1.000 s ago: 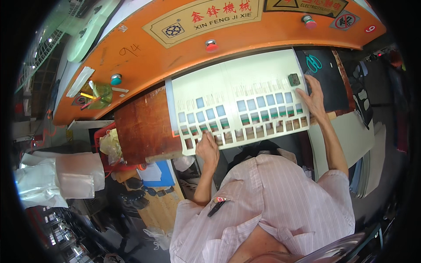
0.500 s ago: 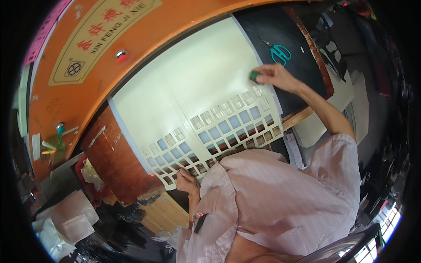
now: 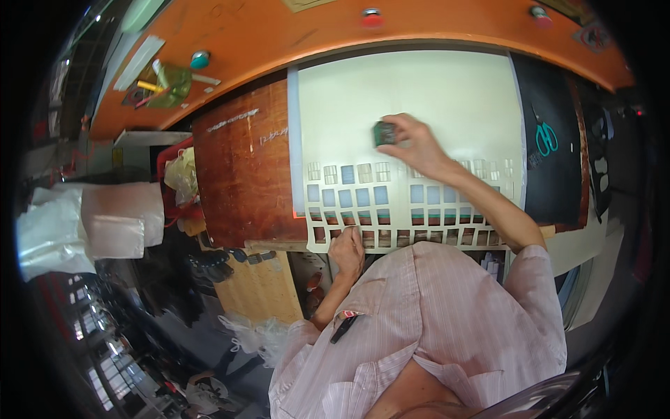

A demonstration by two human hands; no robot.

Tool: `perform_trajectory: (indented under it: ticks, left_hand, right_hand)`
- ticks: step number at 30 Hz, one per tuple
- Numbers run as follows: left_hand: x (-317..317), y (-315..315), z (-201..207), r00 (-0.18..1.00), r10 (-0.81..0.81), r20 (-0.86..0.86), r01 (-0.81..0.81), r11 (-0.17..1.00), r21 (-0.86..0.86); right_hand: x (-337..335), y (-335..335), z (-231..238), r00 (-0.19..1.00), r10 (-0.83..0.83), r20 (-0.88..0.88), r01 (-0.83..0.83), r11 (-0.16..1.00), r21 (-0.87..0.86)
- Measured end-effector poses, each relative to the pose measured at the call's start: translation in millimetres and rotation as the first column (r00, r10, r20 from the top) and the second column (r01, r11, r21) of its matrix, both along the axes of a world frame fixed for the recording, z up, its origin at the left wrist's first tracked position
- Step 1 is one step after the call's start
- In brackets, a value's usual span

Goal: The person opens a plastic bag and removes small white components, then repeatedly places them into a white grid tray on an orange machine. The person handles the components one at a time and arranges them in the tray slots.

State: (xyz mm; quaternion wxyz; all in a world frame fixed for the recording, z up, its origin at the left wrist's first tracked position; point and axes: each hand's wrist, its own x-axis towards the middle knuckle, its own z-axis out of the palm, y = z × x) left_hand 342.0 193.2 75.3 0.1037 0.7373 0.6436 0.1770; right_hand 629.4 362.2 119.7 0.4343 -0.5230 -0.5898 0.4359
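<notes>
A pale cream sheet (image 3: 349, 98) lies flat on the bench, with rows of rectangular cut-outs along its near side. My right hand (image 3: 419, 145) holds a small dark green block (image 3: 384, 133) between thumb and fingers, over the uncut part of the sheet just beyond the rows. What the block is, and whether it touches the sheet, I cannot tell. At the near edge, left of the middle, the fingers of my left hand (image 3: 347, 250) are closed on the sheet's cut strip. My right forearm hides some cut-outs.
Beyond the sheet runs an orange machine beam (image 3: 447, 31) with a red button (image 3: 372, 17). Teal-handled scissors (image 3: 546, 138) rest on a black surface at the right. A reddish-brown board (image 3: 244, 174) lies left; clear plastic bags (image 3: 118, 220) are farther left.
My view has turned and shifted left. My right hand has carried the green block leftward, from the sheet's right edge towards its middle. My left hand stays at the near edge.
</notes>
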Motion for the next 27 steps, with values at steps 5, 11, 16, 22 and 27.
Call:
perform_trajectory:
  ticks: [5,11,16,22,27]
  left_hand:
    - [0.5,2.2,-0.2,0.997,-0.057,0.044,0.056,0.998,0.038]
    - [-5.7,3.8,-4.8,0.989,-0.084,0.121,0.086,0.996,-0.018]
    - [-14.5,8.8,2.1,0.955,-0.090,0.281,0.107,0.993,-0.045]
    - [-53.1,21.9,27.5,0.787,0.323,0.526,-0.344,0.937,-0.062]
    - [-82.4,36.9,21.3,0.901,0.310,0.304,-0.331,0.943,0.020]
  right_hand:
    - [-99.9,45.2,-10.5,0.985,0.062,0.162,-0.095,0.974,0.208]
    - [-145.4,58.5,-19.2,0.943,0.021,0.332,-0.141,0.929,0.342]
    - [-146.2,51.4,-18.9,0.930,0.052,0.363,-0.145,0.961,0.234]
    - [-150.4,51.3,-23.8,0.925,-0.034,0.378,-0.094,0.944,0.315]
    - [-153.1,52.7,-14.8,0.965,0.027,0.259,-0.065,0.988,0.143]
